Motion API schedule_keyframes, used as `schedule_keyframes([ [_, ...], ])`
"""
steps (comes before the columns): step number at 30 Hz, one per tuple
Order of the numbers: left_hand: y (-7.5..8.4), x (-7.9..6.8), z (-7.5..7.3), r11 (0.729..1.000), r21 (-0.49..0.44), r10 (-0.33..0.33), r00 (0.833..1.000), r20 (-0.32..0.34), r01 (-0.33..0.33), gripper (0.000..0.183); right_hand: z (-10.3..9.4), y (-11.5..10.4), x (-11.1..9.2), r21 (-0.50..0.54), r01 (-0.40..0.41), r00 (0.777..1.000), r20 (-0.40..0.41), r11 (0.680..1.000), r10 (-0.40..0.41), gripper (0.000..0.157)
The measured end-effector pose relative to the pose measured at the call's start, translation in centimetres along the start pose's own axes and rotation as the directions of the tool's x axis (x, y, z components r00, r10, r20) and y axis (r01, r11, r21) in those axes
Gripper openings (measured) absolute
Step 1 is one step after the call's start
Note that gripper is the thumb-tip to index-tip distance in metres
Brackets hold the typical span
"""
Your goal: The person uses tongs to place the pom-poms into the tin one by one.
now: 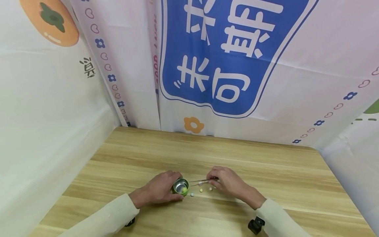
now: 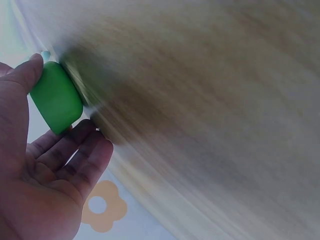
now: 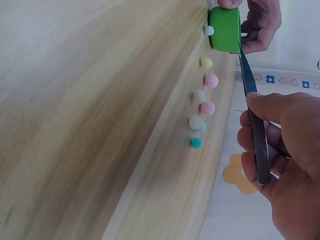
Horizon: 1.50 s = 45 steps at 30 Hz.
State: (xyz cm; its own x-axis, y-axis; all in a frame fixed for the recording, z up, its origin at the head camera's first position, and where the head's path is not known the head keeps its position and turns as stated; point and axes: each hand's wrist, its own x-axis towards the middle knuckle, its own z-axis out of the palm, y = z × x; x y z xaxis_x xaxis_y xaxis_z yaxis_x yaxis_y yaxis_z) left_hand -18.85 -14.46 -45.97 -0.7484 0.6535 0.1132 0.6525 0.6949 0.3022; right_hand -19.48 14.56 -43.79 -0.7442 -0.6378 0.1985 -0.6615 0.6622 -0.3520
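A small round green tin [image 1: 188,190] with a silvery inside stands on the table. My left hand [image 1: 161,187] holds it, thumb on one side and fingers on the other; the left wrist view shows the tin's green wall [image 2: 57,97] between them. A yellow ball [image 1: 184,190] lies inside. My right hand [image 1: 229,185] pinches metal tweezers [image 3: 257,135], whose tips point left at the tin's rim. In the head view the tips stand apart, with no ball visible between them. Small balls lie beneath and beside the tweezers, including a yellow ball [image 1: 201,190] and a pale blue ball [image 1: 192,194].
In the right wrist view several balls form a loose row on the wooden table [image 1: 142,148], among them a pink ball [image 3: 211,81] and a teal ball [image 3: 196,143]. A printed white cloth [image 1: 133,95] hangs behind the table, with more cloth at both sides.
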Motion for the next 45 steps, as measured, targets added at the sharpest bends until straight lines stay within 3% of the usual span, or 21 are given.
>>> schedule_keyframes([
  [20,0.2,-0.1,-0.2,1.000,0.015,-0.015,1.000,0.025,0.014,0.054,-0.1,1.3,-0.9,0.000,-0.052,0.999,0.015,0.999,0.052,0.008],
  [45,0.0,0.0,-0.1,1.000,0.009,-0.012,1.000,0.020,0.012,0.054,0.3,2.7,-1.7,-0.031,-0.059,0.998,-0.002,0.998,0.059,0.008],
])
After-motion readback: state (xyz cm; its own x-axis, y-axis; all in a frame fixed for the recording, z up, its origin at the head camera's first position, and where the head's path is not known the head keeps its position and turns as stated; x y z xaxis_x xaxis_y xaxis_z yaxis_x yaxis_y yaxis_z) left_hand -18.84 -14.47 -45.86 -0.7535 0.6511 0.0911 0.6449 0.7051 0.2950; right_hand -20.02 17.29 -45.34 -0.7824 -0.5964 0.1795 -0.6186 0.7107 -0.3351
